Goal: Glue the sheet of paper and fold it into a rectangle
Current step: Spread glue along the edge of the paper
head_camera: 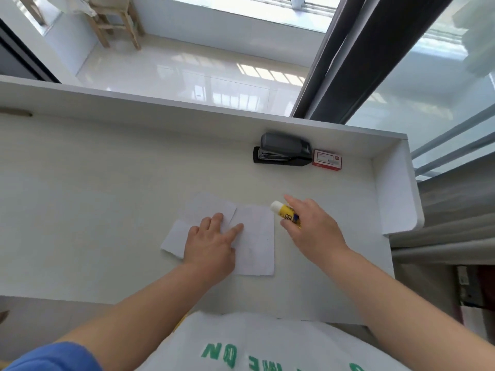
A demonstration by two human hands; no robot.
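Pinning the sheet of paper [254, 242] flat on the tabletop [93, 196], the left hand [211, 242] lies open with fingers spread, likely to stop it sliding. Closed around one glue stick [285, 214], the right hand [312, 226] hovers just beside the sheet's right edge. One stapler [282, 152] and one small box [327, 159] sit well apart.

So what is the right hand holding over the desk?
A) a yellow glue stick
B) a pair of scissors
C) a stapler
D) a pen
A: the right hand grips a yellow glue stick with a white tip, beside the paper; the stapler lies untouched at the back.
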